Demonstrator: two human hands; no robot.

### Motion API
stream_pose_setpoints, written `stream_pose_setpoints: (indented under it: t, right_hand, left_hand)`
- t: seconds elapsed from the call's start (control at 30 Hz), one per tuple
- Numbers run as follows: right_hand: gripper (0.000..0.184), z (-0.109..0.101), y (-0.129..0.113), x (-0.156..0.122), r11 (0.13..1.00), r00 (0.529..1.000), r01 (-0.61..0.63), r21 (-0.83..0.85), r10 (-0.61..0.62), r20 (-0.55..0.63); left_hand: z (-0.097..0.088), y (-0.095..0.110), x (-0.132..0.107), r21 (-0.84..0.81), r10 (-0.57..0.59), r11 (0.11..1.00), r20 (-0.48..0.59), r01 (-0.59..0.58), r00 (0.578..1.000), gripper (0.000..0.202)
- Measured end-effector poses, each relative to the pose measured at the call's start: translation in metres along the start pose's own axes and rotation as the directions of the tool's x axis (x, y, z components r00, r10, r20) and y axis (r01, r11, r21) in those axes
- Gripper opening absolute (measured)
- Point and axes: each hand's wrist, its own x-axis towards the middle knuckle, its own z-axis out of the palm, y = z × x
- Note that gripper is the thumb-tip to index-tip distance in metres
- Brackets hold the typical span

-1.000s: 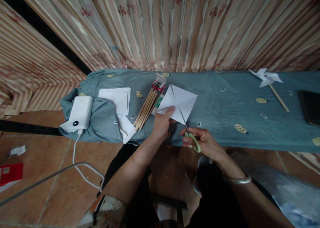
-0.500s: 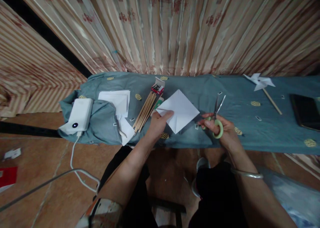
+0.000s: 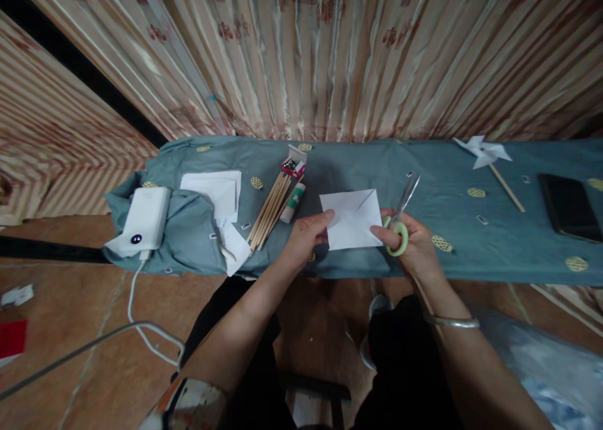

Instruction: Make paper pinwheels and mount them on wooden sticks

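A white square of paper (image 3: pixel 352 221) is held just over the cloth, with a slit running in from its upper right corner. My left hand (image 3: pixel 305 240) pinches its left edge, thumb on top. In my right hand (image 3: pixel 417 245) are scissors with pale green handles (image 3: pixel 400 239), their blades pointing up and away, slightly apart. The right thumb also lies on the paper's right edge. Left of the paper lie a glue stick (image 3: pixel 293 203) with a green label, a bundle of thin wooden sticks (image 3: pixel 271 211) and a small open red box (image 3: pixel 294 162) of metal pins.
A blue-green cloth (image 3: pixel 452 198) covers the narrow table. White paper sheets (image 3: pixel 211 182) and a white power bank (image 3: pixel 147 218) with a cable lie at the left. Toward the right are a paper pinwheel (image 3: pixel 483 151) on a stick and a dark phone (image 3: pixel 568 204). Curtains (image 3: pixel 301 59) hang behind.
The paper has turned from a diamond to a square-on position, showing its slit. My right hand has moved left and now touches the paper's right edge, still holding the scissors.
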Motion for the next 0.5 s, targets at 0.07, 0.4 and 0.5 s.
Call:
stream_pose_setpoints:
  t: [0.07,0.4,0.5]
  right_hand:
    - [0.04,0.004,0.002,0.001,0.999,0.998,0.019,0.041,-0.016,-0.065]
    - [0.042,0.019,0.016,-0.005,0.997,0.998,0.031,0.069,-0.027,-0.053]
    - [0.043,0.02,0.016,-0.008,0.995,0.999,0.007,0.103,-0.003,-0.038]
  left_hand:
    - [0.008,-0.002,-0.004,-0.101,0.007,0.995,0.032,-0.003,0.999,0.047]
    - [0.026,-0.023,-0.006,-0.006,0.089,0.996,-0.205,-0.092,0.975,0.028]
    - [0.024,-0.023,-0.003,0.012,0.139,0.99,-0.203,-0.139,0.969,0.021]
